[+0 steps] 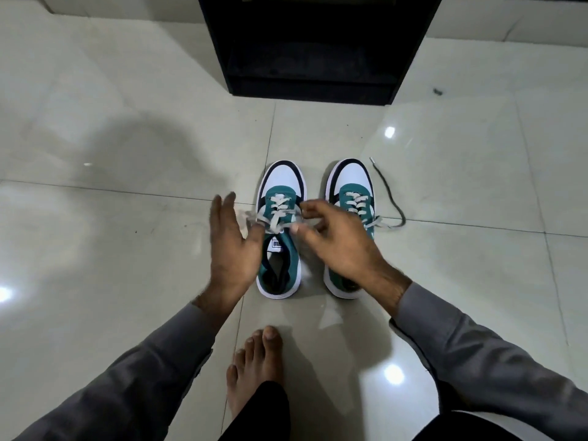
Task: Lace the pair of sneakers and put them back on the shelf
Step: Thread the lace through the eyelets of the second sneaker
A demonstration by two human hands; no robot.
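Two teal, white and black sneakers stand side by side on the tiled floor, toes pointing away from me. The left sneaker (281,186) has grey laces (276,214) threaded through its eyelets. My left hand (230,246) is flat and open just left of it, fingers apart, a blurred lace end beside the palm. My right hand (334,240) hovers over the gap between the shoes, fingers pinched on the lace at the left sneaker's tongue. The right sneaker (351,183) is laced, and one of its lace ends (391,192) trails across the floor to the right.
A black shelf unit (318,58) stands on the floor straight ahead, its lowest compartment dark and open. My bare foot (254,367) rests on the tiles just behind the shoes. Glossy pale tiles (127,154) spread to both sides.
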